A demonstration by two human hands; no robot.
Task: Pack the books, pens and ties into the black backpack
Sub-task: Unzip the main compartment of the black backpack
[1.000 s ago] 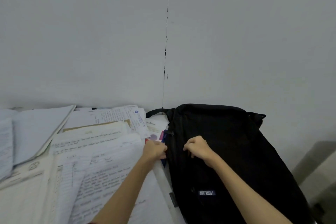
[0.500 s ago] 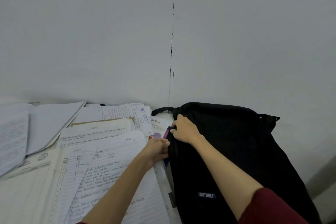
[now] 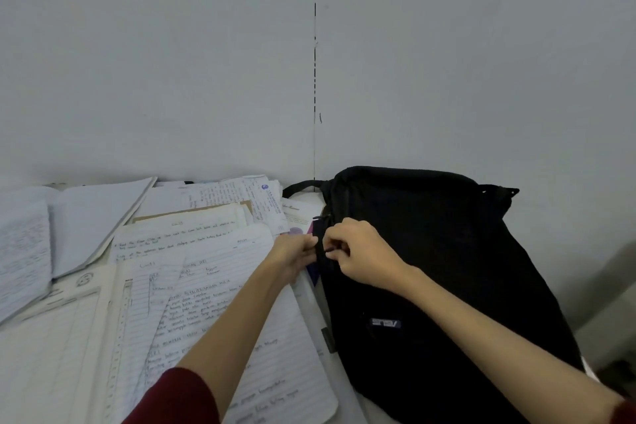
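black backpack (image 3: 447, 268): upright, plain, small logo | left hand (image 3: 296, 256), right hand (image 3: 361, 255): fingers pinch its edge

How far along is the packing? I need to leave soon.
Nothing looks packed: the black backpack seems zipped. Both hands, left hand and right hand, pinch at its side zipper. Handwritten papers and an open notebook remain out; no pens or ties visible.
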